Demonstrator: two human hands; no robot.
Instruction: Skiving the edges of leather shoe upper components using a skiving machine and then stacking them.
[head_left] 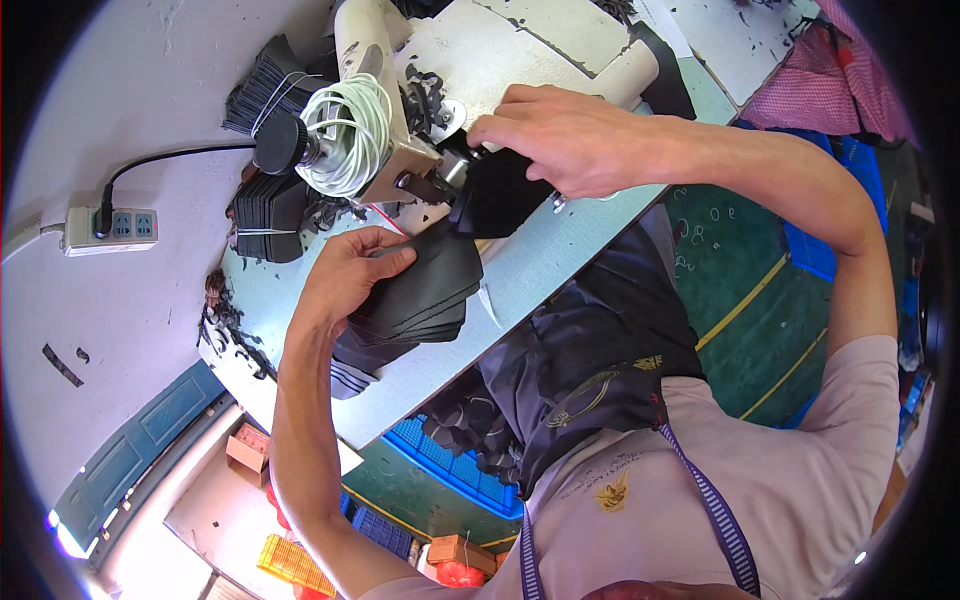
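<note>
Black fabric pieces fill the middle of the frame: a fanned stack of dark cut pieces (425,290) lies on the pale blue-grey sewing table (560,250), and one black piece (500,190) is up at the needle area of the cream sewing machine (470,60) in the upper centre. The left hand (350,275) lies flat on the stack with its fingers spread over the top piece, pressing rather than clasping. The right hand (560,135) is closed in a pinch on the piece at the machine, fingertips close to the presser foot.

By the look of it, the step in hand is feeding one piece under the foot while the stack is steadied. The next move would call for keeping the edge lined up with the foot and fingertips kept out from under it.

That piece runs lengthwise from the foot down toward the lower left, where it meets the stack. The stack's long axis runs from lower left to upper right, fanned end toward the machine.

Coiled white cord (350,130) hangs on the machine's left end; a power strip (110,228) sits at the left of the frame.
</note>
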